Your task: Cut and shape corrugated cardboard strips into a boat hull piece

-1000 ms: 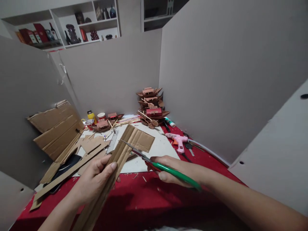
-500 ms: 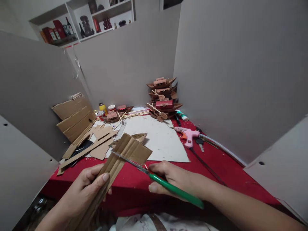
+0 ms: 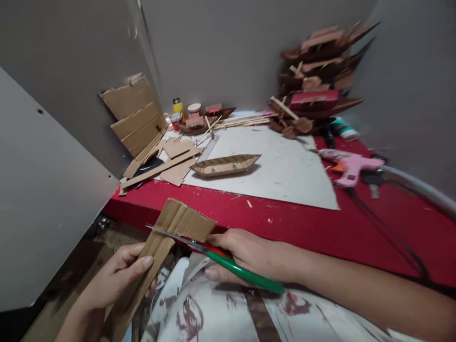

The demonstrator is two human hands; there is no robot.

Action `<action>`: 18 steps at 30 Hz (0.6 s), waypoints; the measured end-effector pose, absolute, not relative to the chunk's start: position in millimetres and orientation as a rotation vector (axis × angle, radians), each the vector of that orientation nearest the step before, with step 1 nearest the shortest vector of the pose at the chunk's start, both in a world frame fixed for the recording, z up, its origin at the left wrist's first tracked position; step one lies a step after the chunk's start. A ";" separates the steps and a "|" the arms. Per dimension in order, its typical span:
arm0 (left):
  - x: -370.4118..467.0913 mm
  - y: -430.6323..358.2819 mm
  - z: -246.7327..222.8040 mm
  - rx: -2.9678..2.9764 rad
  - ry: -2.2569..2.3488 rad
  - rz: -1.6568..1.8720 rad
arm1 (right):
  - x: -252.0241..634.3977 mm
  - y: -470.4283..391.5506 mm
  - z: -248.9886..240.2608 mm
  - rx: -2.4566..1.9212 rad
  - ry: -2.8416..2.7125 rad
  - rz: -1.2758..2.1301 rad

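My left hand (image 3: 123,268) grips a long folded strip of cardboard (image 3: 190,223), thumb on top, over my lap in front of the table edge. With my right hand (image 3: 238,256) I hold scissors (image 3: 245,273) with green and red handles. Their blades lie across the cardboard near its far end, which bends off to the right. Part of the lower blade is hidden behind the cardboard. Beyond my hands, a small cardboard boat hull (image 3: 226,165) lies on a white board (image 3: 281,175).
Cardboard scraps (image 3: 178,161) lie at the left, with a propped cardboard sheet (image 3: 135,116) behind. Stacked brown model boats (image 3: 317,80) stand at the back right. A pink glue gun (image 3: 351,166) with its cord rests on the red tablecloth (image 3: 377,232).
The view has tilted down and come closer to the table. Hands, cardboard and scissors have drawn back toward my lap, off the table edge, and the boat hull is now uncovered.
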State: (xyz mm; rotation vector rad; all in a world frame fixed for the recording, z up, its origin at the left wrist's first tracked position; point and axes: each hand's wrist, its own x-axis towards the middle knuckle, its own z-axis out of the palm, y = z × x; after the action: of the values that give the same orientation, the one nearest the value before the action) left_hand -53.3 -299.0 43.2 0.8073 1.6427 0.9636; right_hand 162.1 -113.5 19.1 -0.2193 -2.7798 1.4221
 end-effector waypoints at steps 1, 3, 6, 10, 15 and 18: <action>-56.4 -305.0 42.6 0.790 1.663 0.982 | 154.7 -116.2 17.9 -0.222 -2.780 1.474; -62.0 -314.3 41.8 0.769 1.702 1.020 | 142.0 -120.2 17.7 -0.246 -2.787 1.538; -69.6 -324.2 41.9 0.690 1.714 1.094 | 125.8 -124.2 22.6 -0.270 -2.792 1.581; -75.8 -341.6 43.9 0.493 1.752 1.148 | 103.6 -130.6 23.3 -0.244 -2.765 1.771; -80.6 -366.6 51.9 0.371 1.990 1.393 | 89.3 -128.0 3.6 -0.177 -2.814 1.935; -86.7 -360.3 60.1 0.411 2.027 1.684 | 97.7 -117.7 1.9 -0.160 -2.643 1.937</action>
State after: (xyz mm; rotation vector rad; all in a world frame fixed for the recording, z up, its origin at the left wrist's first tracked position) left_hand -86.7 -360.3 60.1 0.4113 2.0273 1.6838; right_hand 97.7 -117.7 1.9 -0.1602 -2.6432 1.9369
